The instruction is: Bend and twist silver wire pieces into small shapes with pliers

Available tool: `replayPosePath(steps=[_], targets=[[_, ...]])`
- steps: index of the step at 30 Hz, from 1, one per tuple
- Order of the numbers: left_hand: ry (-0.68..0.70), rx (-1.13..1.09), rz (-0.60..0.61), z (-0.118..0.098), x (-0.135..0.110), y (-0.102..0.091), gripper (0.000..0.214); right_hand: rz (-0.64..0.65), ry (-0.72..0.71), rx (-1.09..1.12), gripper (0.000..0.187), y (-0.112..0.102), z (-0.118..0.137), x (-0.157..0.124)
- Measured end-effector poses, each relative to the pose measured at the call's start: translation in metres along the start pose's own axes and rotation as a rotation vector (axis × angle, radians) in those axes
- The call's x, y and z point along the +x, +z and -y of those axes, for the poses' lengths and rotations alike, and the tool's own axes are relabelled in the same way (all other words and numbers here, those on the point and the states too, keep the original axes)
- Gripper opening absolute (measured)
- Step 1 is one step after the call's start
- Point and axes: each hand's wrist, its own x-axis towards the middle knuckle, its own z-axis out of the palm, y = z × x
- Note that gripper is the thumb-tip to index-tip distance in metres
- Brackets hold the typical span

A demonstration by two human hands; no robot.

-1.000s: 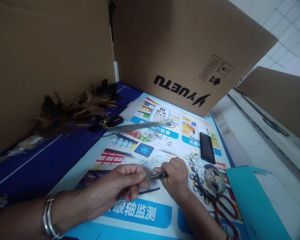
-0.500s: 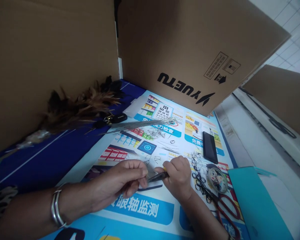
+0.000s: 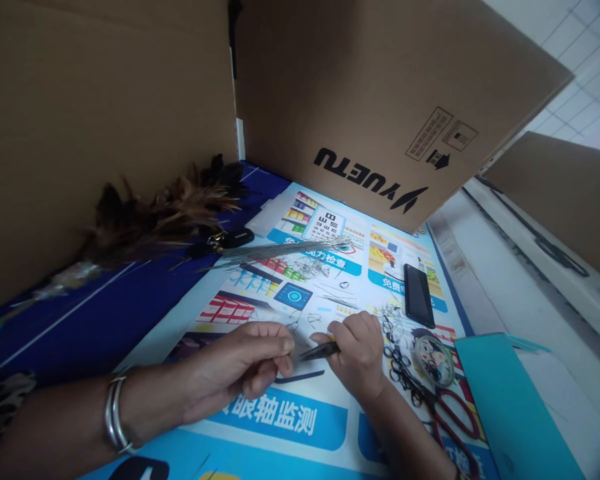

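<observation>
My left hand [image 3: 260,360] is closed in a pinch, thumb against forefinger. Between its fingertips is something thin and faint that looks like wire; most of it is blurred or hidden. My right hand [image 3: 357,353] is wrapped around a pair of pliers [image 3: 320,351], their dark pointed jaws directed at the left fingertips, a small gap apart. The handles are hidden in the palm. Beyond the hands, a bundle of long thin wires [image 3: 285,250] lies across the printed mat [image 3: 280,413]. Bent wire pieces [image 3: 313,267] and a few short straight wires [image 3: 337,293] lie closer in.
To the right are black rings [image 3: 400,370], a round clear container [image 3: 434,360], red-handled scissors [image 3: 455,413], a black phone-like slab [image 3: 419,295] and a turquoise box [image 3: 515,407]. Brown feathers [image 3: 165,207] lie at left. Cardboard boxes [image 3: 380,87] wall the back and left.
The pliers' jaws have drawn slightly away from my left fingertips, to the right. My left hand keeps its pinch nearly in place. The view has shifted a little.
</observation>
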Motion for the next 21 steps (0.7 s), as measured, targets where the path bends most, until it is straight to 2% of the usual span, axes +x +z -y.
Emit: replayPosePath(steps=[21], targets=[[-0.004,-0.032,0.016,0.004,0.001,-0.004,0.018,-0.011,-0.038,-0.049,0.035,-0.0013,-0.0006,0.001]])
